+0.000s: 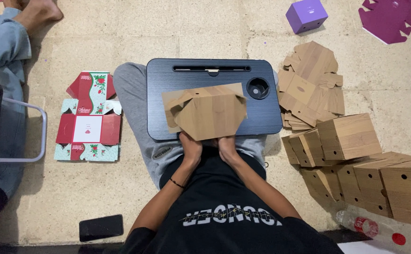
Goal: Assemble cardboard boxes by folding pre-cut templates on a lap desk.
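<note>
**Two hands on one half-folded box**

Two hands, ours, meet at the near end of a wood-grain cardboard box (208,112), which is only partly folded: its far flaps stand loose and open toward the top of the view. We hold the left hand (191,147) and the right hand (226,146) side by side, almost touching, their fingers closed around the box's near edge, so both are holding it. The box is tilted up off the dark lap table (262,117) that rests across our legs. The grip at one end leaves the loose flaps free to swing.

The lap table gives a flat surface close to the body. Its cup recess (258,88) and the slot along its far edge lie just beyond the box, uncovered.

On our right a stack of flat wood-grain blanks (311,84) lies beside the table's edge. Nearer us sits a crowd of finished boxes (375,174), pressed against one another. That side is tight, and a plastic bottle (370,229) lies at the foot of the pile.

On our left a red and green flattened carton (89,120) is spread on the floor, with bare floor between it and our knee. A dark phone (101,227) lies nearer us. Another person's leg in denim (7,94) is at the far left. A purple box (306,15) sits well apart, past the table.
</note>
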